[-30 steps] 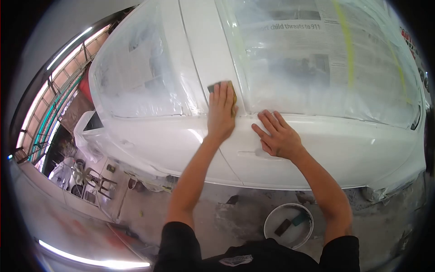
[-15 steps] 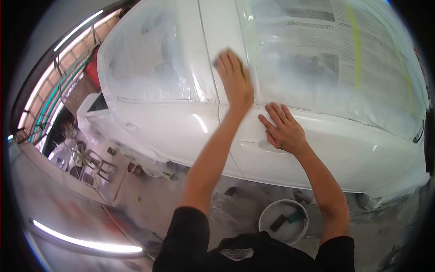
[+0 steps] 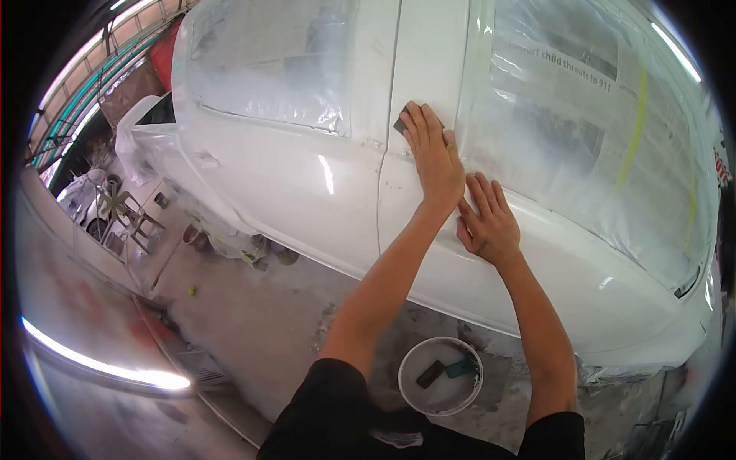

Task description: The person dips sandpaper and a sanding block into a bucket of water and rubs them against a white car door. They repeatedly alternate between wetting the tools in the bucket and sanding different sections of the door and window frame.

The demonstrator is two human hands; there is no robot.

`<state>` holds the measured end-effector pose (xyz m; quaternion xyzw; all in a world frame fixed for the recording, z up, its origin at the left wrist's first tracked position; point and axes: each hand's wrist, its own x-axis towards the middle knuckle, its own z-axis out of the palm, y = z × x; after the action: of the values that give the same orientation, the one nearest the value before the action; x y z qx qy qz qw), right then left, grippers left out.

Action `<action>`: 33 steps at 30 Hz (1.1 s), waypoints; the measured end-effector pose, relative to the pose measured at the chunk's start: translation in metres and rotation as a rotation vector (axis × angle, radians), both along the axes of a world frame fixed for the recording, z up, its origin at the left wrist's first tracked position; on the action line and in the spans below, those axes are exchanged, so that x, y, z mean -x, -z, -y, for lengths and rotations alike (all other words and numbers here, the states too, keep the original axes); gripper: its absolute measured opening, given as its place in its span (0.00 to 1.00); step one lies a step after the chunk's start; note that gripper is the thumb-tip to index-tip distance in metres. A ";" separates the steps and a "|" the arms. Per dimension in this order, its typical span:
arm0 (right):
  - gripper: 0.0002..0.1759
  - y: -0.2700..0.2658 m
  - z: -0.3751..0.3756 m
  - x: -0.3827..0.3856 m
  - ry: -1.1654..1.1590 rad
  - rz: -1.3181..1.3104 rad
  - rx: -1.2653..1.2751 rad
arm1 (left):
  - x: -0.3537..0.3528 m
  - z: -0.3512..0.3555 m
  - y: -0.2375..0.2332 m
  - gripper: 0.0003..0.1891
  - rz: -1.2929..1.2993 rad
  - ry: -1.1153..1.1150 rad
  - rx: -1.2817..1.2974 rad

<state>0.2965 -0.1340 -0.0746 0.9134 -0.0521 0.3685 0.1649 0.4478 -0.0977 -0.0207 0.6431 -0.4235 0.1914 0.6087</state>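
Note:
A white car body (image 3: 284, 176) fills the view ahead, its side windows masked with plastic film and newspaper. My left hand (image 3: 433, 157) lies over a dark grey piece of sandpaper (image 3: 400, 123), pressing it on the white pillar between the two windows. Only a corner of that piece shows; the fingers hide most of it. Just below and to the right, my right hand (image 3: 491, 225) rests on the door under the rear window, fingers spread, with nothing in it. It covers the door handle area. The left wrist is close to the right fingertips.
On the floor below the car stands a white bucket (image 3: 406, 383) holding cloudy water, a dark block (image 3: 431, 374) and a green piece (image 3: 461, 369). A plastic chair (image 3: 132, 215) and brown pot (image 3: 195, 238) are at left. A light tube (image 3: 107, 359) glows lower left.
My left hand has slid down the pillar towards the door, nearer my right hand. The right hand stays on the door. The view has shifted, so the car and bucket appear moved.

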 end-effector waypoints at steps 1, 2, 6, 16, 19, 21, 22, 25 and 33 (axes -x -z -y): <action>0.32 -0.001 0.001 -0.001 0.003 0.000 0.010 | -0.003 -0.009 0.002 0.30 0.019 0.052 -0.012; 0.32 -0.001 0.000 -0.001 0.004 -0.002 0.016 | -0.004 -0.020 0.006 0.30 0.035 0.102 -0.028; 0.33 0.001 -0.001 -0.001 -0.010 0.013 0.024 | 0.009 -0.085 0.021 0.30 -0.165 0.452 0.057; 0.20 -0.029 -0.125 -0.029 -0.246 0.101 -1.659 | 0.031 -0.190 0.087 0.34 0.126 0.325 -0.250; 0.12 -0.010 -0.139 -0.049 -0.360 0.385 -1.900 | 0.024 -0.221 0.109 0.31 0.107 0.513 -0.142; 0.13 -0.001 -0.132 -0.053 -0.325 0.324 -1.881 | 0.008 -0.243 0.110 0.28 0.044 0.542 -0.064; 0.14 -0.003 -0.135 -0.055 -0.309 0.293 -1.869 | -0.002 -0.252 0.105 0.25 0.001 0.473 -0.013; 0.12 -0.004 -0.153 -0.064 -0.227 0.068 -1.684 | -0.032 -0.256 0.097 0.15 -0.588 0.572 -0.025; 0.19 -0.031 -0.161 -0.114 0.075 -0.228 -1.172 | -0.067 -0.227 0.133 0.10 -0.952 0.719 0.231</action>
<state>0.4110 0.0265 -0.0440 0.8834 -0.2608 0.1717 -0.3493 0.5145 0.1298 -0.1538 0.4045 -0.2720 -0.2901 0.8236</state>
